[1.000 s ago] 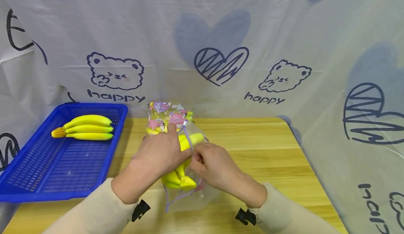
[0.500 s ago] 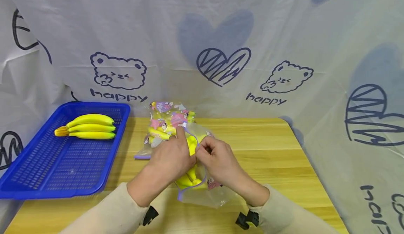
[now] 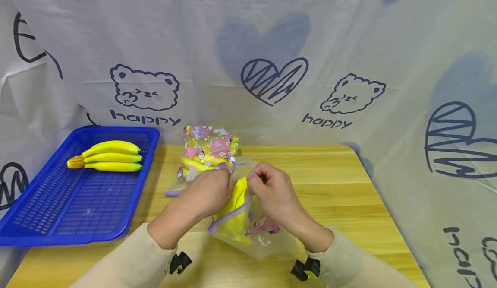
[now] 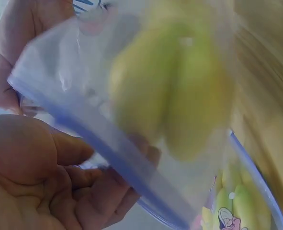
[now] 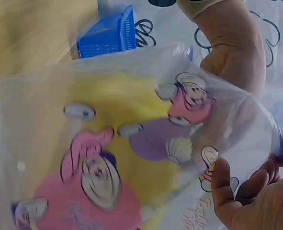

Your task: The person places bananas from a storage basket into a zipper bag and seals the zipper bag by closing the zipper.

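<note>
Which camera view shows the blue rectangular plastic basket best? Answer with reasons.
The head view: the basket shows nearly whole, holding three yellow bananas. The right wrist view shows only part, beyond the clear printed plastic bag; the left wrist view, none.

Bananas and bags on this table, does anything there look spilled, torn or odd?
Nothing stands out. The front bag is open at the mouth with bananas inside; the rear bag and the bunch in the basket look intact. No spill or tear shows.
</note>
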Tool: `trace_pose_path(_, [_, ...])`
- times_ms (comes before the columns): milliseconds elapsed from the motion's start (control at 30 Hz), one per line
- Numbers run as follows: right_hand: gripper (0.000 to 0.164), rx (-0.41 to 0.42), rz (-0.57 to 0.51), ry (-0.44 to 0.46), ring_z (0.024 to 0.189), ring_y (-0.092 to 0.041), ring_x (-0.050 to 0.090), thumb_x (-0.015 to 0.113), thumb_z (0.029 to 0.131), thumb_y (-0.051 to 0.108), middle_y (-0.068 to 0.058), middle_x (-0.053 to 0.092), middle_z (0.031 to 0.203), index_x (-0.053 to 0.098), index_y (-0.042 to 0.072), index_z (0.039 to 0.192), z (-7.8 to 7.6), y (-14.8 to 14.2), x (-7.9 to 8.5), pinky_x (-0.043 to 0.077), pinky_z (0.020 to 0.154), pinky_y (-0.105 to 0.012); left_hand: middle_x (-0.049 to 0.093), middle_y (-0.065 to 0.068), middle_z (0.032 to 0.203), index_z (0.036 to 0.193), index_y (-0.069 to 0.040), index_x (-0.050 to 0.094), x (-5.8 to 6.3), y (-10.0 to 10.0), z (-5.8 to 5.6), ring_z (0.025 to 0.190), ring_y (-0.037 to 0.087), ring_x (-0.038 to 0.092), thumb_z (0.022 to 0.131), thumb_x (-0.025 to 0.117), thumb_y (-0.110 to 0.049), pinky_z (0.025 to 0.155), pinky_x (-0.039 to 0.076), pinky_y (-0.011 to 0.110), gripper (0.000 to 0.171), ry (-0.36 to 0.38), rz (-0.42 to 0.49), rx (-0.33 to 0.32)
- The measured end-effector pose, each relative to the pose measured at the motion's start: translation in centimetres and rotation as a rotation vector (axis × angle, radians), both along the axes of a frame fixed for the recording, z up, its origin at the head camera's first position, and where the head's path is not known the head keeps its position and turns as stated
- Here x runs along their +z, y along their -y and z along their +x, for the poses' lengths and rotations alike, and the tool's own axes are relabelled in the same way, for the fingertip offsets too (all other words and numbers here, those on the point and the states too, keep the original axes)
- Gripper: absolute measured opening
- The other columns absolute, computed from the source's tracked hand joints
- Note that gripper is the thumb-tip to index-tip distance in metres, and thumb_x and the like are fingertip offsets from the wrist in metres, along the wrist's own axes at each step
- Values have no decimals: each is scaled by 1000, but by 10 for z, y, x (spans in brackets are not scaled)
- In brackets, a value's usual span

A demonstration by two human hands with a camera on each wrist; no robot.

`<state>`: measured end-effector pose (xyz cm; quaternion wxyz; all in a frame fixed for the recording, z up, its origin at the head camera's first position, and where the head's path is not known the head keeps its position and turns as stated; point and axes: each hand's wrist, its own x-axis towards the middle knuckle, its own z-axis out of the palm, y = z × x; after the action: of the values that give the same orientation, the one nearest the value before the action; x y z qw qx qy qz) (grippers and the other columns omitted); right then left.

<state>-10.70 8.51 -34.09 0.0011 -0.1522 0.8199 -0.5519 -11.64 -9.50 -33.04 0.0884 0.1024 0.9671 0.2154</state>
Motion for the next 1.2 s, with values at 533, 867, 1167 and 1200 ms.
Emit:
trace_pose_path(533, [21, -67, 10, 12, 59, -16, 44, 55, 100, 9, -5, 54, 70, 60, 8, 80, -3, -24, 1, 34, 53, -23, 61, -2, 68, 77, -12, 70, -14, 50, 8, 63, 17, 55, 97, 70, -53, 61, 47, 35, 46, 170, -64, -73])
trace_pose_path(867, [22, -45, 263, -170, 53, -9, 41, 60, 92, 4, 3, 48, 63, 55, 14, 73, -2, -41, 5, 37, 52, -23, 38, -3, 59, 67, -16, 47, -13, 28, 7, 53, 13, 32, 100, 57, -19, 55, 31, 29, 35, 107, 206, -53])
trace_pose_path(1167, [18, -111, 518, -263, 50, -11, 45, 60, 86, 8, 4, 49, 59, 55, 14, 70, -10, -61, 23, 39, 52, -28, 42, -3, 63, 70, -16, 50, 37, 1, 0, 53, 14, 39, 99, 53, -22, 54, 32, 30, 29, -64, 297, -34])
trace_pose_path(1200, [18, -129, 528, -260, 50, -12, 45, 59, 86, 9, 3, 49, 59, 55, 14, 70, -11, -63, 26, 39, 52, -28, 41, -2, 63, 70, -16, 48, 41, 1, -1, 54, 15, 39, 99, 52, -22, 54, 32, 30, 29, -74, 288, -7])
